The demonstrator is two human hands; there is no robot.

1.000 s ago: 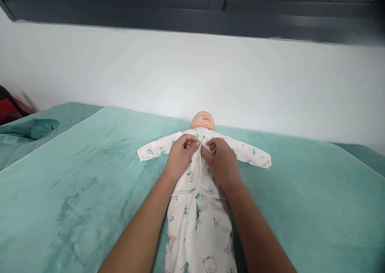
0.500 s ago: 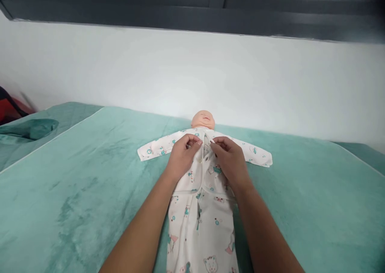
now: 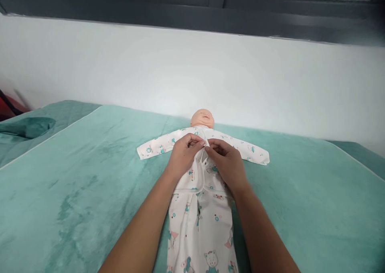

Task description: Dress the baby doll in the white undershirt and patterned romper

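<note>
A baby doll [image 3: 202,118] lies on its back, its head toward the wall. It wears a white printed baby jacket [image 3: 161,145], sleeves spread to both sides, over matching pants [image 3: 201,233]. My left hand [image 3: 185,154] pinches the left front edge of the jacket at the upper chest. Close against it, my right hand [image 3: 227,162] pinches the right front edge. The fingertips of both hands nearly meet, and they hide the fastening between them. Below my fingers the two front edges lie side by side with a small gap.
A green plush cover [image 3: 90,192] spreads under the doll. Behind it rises a white wall [image 3: 150,72] with a dark window frame [image 3: 180,12] above. At the far left are a folded green cloth [image 3: 30,127] and part of a red and black object [image 3: 7,106].
My right hand has moved left, bringing the right jacket edge to the left one. The opening at the chest has narrowed. My left hand has shifted only slightly.
</note>
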